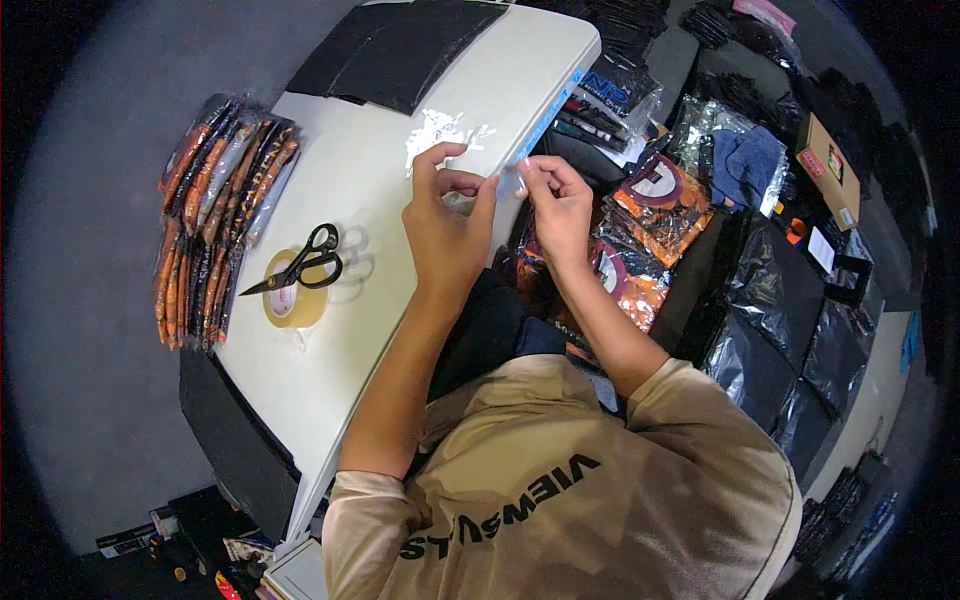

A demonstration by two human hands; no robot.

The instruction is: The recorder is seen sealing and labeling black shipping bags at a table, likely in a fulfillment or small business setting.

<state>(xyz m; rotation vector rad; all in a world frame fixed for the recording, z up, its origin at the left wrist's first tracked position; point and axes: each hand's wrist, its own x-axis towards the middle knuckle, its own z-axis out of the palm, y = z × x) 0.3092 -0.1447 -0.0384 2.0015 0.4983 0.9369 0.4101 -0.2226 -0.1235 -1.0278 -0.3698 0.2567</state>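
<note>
Both my hands are raised over the edge of a white table (370, 330). My left hand (447, 225) and my right hand (553, 205) pinch the two ends of a small clear strip of tape (508, 180) stretched between their fingertips. Several more clear tape strips (440, 132) are stuck along the table just beyond my left hand. Under my hands, in my lap, lies an orange and black garment in a clear bag (625, 275).
Black scissors (300, 265) lie on a tan tape roll (295, 295) at the table's left. A stack of bagged orange and black garments (215, 215) hangs off the left edge. Black fabric (400, 45) covers the far end. More bagged garments (660, 205), black bags (790, 310) and a cardboard box (828, 165) lie at the right.
</note>
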